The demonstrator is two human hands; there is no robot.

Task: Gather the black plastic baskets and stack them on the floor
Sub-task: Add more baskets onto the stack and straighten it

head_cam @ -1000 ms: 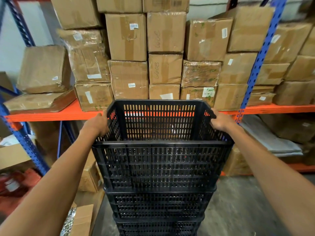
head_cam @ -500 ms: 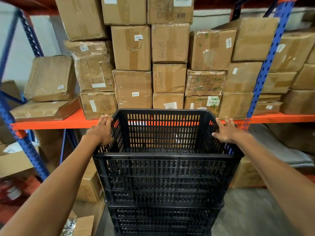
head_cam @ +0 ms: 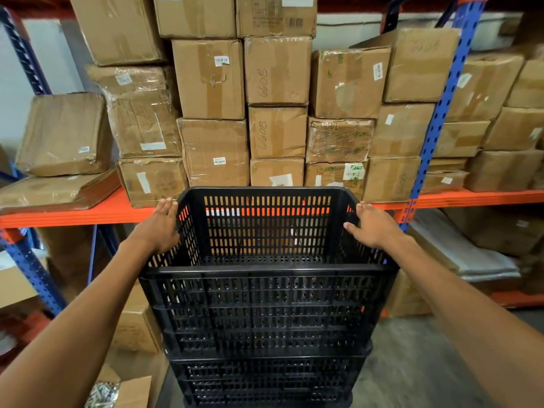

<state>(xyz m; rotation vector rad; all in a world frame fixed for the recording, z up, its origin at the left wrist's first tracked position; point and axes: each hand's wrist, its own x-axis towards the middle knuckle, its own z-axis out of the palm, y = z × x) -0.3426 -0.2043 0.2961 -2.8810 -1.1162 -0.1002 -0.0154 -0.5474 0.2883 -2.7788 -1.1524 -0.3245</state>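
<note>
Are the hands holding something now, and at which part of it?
Nothing is gripped. The left hand and right hand lie open against the two side rims of the top basket, fingers straight.

The baskets [head_cam: 265, 304] are matt black slotted plastic. At 12 o'clock, brown cardboard boxes [head_cam: 215, 78] carry glossy tape and crinkled film, on a painted metal shelf [head_cam: 76, 216].

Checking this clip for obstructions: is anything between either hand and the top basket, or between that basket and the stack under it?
Nothing visible. The left hand and right hand lie open against the top basket at its side rims, and it already sits directly on the lower basket.
</note>
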